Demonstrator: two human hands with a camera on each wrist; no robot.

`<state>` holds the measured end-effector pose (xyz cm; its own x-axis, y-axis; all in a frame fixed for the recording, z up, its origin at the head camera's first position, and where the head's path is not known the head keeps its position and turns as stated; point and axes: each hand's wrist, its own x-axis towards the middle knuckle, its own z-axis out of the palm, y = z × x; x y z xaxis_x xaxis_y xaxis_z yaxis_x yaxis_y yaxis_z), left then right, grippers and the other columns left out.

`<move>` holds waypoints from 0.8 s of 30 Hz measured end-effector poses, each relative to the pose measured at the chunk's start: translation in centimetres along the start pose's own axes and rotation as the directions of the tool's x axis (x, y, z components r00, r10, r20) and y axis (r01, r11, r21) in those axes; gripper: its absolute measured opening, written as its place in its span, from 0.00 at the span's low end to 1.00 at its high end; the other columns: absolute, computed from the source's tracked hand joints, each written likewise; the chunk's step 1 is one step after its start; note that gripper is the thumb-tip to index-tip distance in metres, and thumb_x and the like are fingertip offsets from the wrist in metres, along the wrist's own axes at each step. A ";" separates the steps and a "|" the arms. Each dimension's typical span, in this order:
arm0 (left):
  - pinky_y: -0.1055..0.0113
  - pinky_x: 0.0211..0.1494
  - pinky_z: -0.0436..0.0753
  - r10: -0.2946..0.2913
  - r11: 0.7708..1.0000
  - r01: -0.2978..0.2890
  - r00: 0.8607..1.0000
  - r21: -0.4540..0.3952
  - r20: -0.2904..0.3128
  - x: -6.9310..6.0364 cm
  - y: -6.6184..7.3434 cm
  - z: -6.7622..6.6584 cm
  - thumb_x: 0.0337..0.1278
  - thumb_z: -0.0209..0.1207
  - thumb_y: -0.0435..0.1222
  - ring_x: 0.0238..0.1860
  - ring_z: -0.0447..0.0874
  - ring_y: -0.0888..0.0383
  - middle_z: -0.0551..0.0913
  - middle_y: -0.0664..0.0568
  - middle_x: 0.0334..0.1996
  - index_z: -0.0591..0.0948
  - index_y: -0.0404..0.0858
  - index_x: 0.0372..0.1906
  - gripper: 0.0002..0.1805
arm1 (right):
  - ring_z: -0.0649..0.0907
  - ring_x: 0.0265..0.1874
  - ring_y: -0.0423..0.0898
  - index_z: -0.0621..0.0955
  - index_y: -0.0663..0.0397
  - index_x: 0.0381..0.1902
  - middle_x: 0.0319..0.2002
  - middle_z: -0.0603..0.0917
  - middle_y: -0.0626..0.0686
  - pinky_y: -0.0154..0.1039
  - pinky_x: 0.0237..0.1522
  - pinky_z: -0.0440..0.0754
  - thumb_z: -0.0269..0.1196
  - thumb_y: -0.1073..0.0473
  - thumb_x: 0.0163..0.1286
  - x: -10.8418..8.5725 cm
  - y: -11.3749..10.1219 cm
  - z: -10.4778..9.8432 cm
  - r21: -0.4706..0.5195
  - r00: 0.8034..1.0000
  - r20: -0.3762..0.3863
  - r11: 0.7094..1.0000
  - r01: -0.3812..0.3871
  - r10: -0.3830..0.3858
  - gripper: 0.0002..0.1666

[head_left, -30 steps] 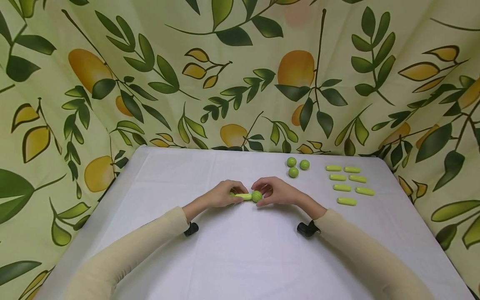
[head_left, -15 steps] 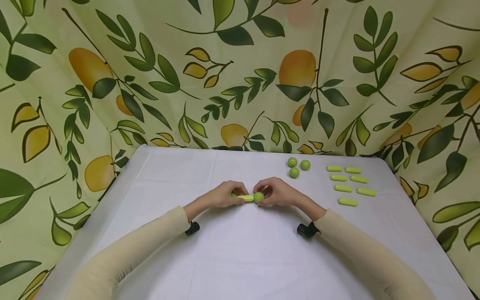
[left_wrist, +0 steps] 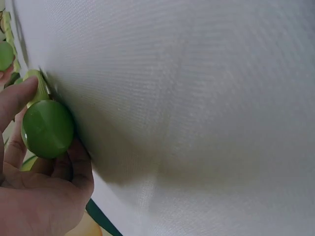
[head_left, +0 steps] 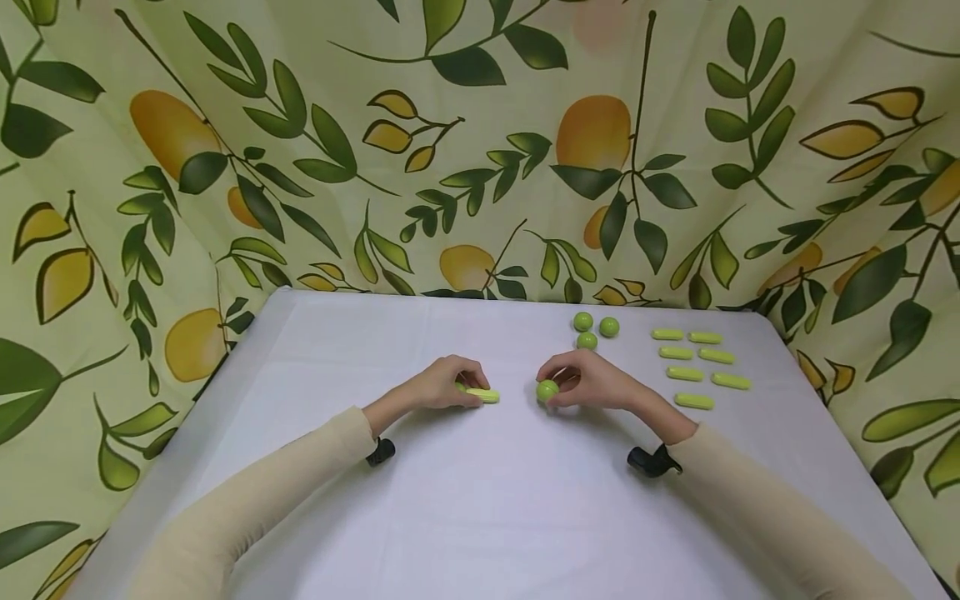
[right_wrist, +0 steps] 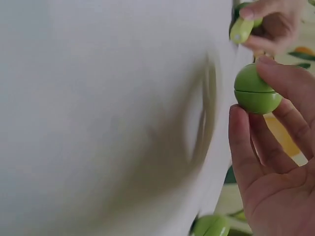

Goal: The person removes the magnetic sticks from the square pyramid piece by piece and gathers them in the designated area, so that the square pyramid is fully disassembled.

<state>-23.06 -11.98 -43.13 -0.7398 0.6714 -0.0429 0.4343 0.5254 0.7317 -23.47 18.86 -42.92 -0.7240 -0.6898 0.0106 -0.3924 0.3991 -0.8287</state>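
In the head view my left hand (head_left: 448, 383) pinches a short pale green ribbed stick (head_left: 489, 396), whose right end sticks out past the fingertips. A glossy green ball (left_wrist: 47, 129) sits at the stick's near end, in front of the palm; the left wrist view shows it large. Over to the right, my right hand (head_left: 596, 382) holds another green ball (right_wrist: 257, 93) between thumb and fingers. A thin seam runs round that ball. A gap separates it from the stick's free end.
Three loose green balls (head_left: 587, 341) lie in a cluster near the back of the white table (head_left: 480, 500). To their right, several pale green sticks (head_left: 685, 374) lie in two columns. A leaf-and-fruit patterned curtain (head_left: 480, 108) hangs behind and at both sides.
The right hand has drawn back to the right with its ball, which earlier touched the stick's end. The left hand still grips the stick in nearly the same place.
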 end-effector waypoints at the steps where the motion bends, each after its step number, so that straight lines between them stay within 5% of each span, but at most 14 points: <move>1: 0.67 0.50 0.79 -0.007 1.000 0.007 1.000 -0.002 -0.004 -0.1 0.0 0.0 0.57 0.71 0.27 0.40 0.80 0.61 0.85 0.55 0.37 0.86 0.36 0.41 0.08 | 0.85 0.43 0.49 0.85 0.60 0.49 0.46 0.85 0.51 0.40 0.45 0.85 0.77 0.65 0.59 -0.3 0.2 -0.3 -0.004 1.000 -0.006 1.000 0.003 -0.003 0.19; 12: 0.67 0.50 0.79 0.004 1.000 -0.004 1.000 -0.021 -0.012 0.0 -0.3 0.1 0.57 0.71 0.27 0.41 0.81 0.62 0.86 0.54 0.39 0.87 0.36 0.42 0.08 | 0.85 0.47 0.53 0.83 0.68 0.53 0.49 0.85 0.58 0.37 0.47 0.84 0.75 0.68 0.61 -4.2 2.4 -3.7 0.041 0.991 -0.126 0.998 -0.048 0.053 0.23; 24: 0.67 0.50 0.79 0.002 1.000 -0.002 1.000 -0.027 -0.003 -0.1 -0.3 0.1 0.58 0.71 0.28 0.41 0.81 0.62 0.85 0.56 0.38 0.87 0.36 0.42 0.08 | 0.84 0.51 0.61 0.82 0.67 0.54 0.53 0.83 0.63 0.31 0.49 0.81 0.74 0.68 0.63 -7.1 4.4 -7.8 -0.040 0.951 -0.284 0.990 -0.137 0.120 0.22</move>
<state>-23.07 -12.19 -43.39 -0.7407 0.6706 -0.0394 0.4219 0.5101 0.7495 -24.49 30.18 -42.25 -0.8970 -0.4367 0.0690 -0.3116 0.5137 -0.7994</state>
